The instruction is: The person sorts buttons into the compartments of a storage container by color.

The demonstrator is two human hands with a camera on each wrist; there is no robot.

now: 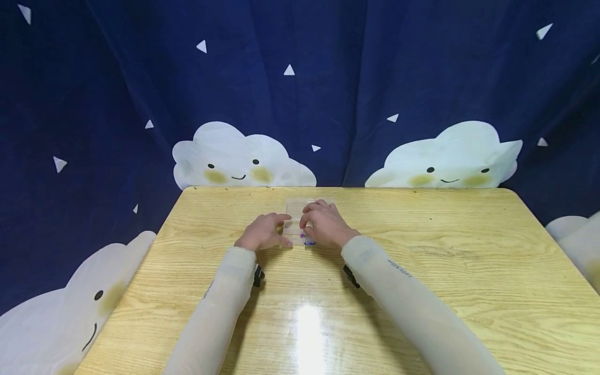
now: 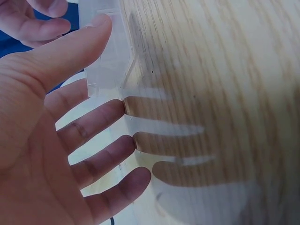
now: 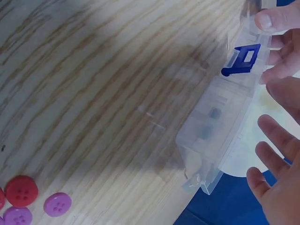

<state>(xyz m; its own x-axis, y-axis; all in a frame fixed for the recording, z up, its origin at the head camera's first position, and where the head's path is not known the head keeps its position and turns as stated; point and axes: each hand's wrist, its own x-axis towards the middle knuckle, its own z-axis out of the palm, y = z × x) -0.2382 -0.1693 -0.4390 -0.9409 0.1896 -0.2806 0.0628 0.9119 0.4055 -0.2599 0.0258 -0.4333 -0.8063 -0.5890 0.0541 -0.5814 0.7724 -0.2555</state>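
Note:
A clear plastic box (image 1: 294, 225) with a blue latch (image 3: 244, 59) lies near the table's far edge, between my two hands. At its left end is my left hand (image 1: 264, 232), fingers mostly straight and spread, its thumb (image 2: 84, 47) over the box's side. Whether that thumb presses on the plastic cannot be told. My right hand (image 1: 326, 223) is over the box's right part with loosely bent fingers (image 3: 274, 140), and nothing shows between them. Small dark spots show through the box wall. Whether the lid is fully down is unclear.
Red (image 3: 21, 191) and purple (image 3: 57, 204) buttons lie on the wooden table (image 1: 422, 250) in the right wrist view's lower left corner. A dark blue curtain (image 1: 323, 94) with white clouds hangs behind the table.

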